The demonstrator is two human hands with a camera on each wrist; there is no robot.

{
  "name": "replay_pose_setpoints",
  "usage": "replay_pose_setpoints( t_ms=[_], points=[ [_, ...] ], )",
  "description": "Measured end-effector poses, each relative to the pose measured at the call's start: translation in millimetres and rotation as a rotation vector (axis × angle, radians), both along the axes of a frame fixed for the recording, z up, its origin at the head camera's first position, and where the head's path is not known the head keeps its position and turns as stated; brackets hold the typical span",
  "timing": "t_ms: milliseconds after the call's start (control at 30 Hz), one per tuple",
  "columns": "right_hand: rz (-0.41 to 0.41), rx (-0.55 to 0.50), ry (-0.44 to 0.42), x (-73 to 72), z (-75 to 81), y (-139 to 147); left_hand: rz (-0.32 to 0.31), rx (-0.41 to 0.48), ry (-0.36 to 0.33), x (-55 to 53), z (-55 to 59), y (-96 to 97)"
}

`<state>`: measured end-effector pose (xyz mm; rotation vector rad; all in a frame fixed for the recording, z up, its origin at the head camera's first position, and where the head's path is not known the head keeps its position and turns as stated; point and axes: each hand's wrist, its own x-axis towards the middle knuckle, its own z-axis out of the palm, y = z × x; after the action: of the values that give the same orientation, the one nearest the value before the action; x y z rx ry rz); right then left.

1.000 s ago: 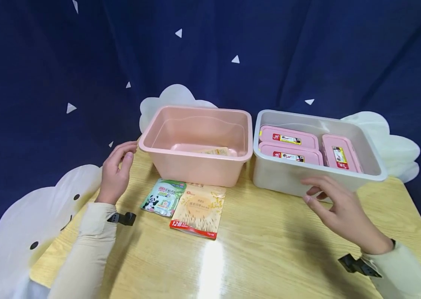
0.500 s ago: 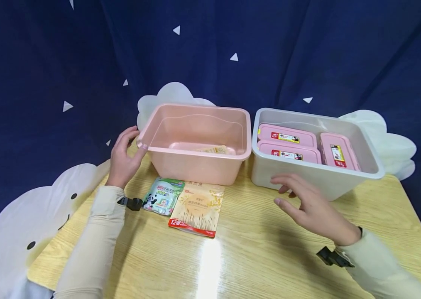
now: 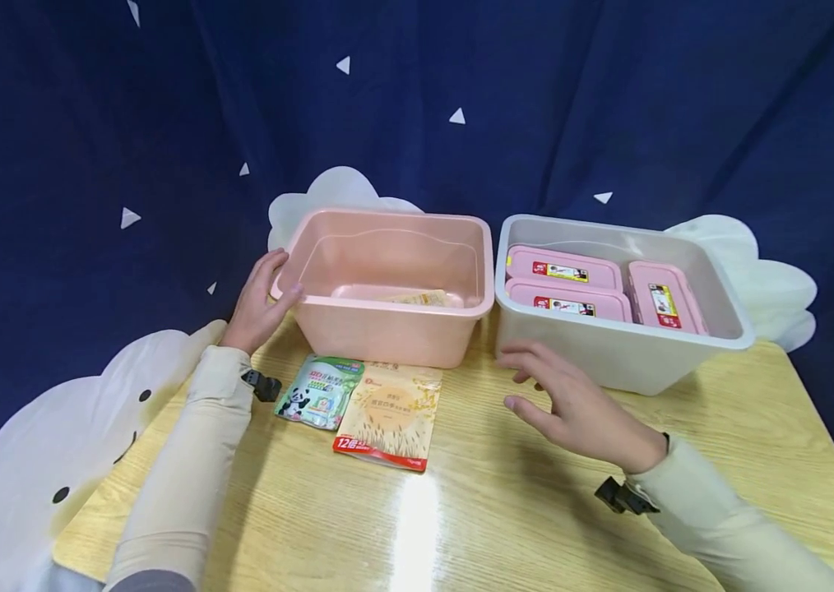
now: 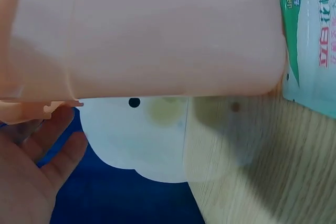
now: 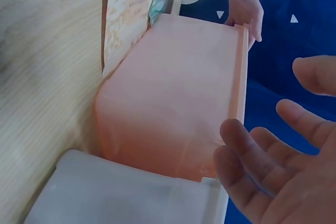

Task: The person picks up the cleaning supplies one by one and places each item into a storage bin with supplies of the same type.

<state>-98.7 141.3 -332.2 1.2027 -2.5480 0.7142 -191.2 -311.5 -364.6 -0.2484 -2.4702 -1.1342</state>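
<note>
My left hand is at the left front corner of a pink plastic bin. Its thumb overlaps the rim in the head view; in the left wrist view, relaxed fingers lie right at the rim's outer edge, one fingertip partly hidden behind it. Inside the bin lies a yellowish packet. My right hand hovers with loosely bent fingers before a grey-white bin, holding nothing. A green panda pouch and a beige pouch with a red band lie in front of the pink bin.
Several pink lidded boxes sit inside the grey-white bin, close to the right of the pink one. Both bins stand toward the back of the wooden table. Behind hangs a dark blue curtain with clouds and triangles.
My left hand has moved right and up to the pink bin's corner. My right hand has swept left along the front of the grey-white bin. The bins and pouches stay in place.
</note>
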Motion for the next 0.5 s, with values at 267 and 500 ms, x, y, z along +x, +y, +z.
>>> replay_pose_setpoints(
  t_ms=[267,500],
  points=[
    [-0.026,-0.005,-0.079,-1.1,-6.9,7,-0.003,0.000,-0.128,-10.9,2.8,0.2],
    [-0.045,0.006,-0.145,-3.0,-12.6,11,-0.041,0.066,-0.178,-28.1,4.1,-2.0]
  ],
)
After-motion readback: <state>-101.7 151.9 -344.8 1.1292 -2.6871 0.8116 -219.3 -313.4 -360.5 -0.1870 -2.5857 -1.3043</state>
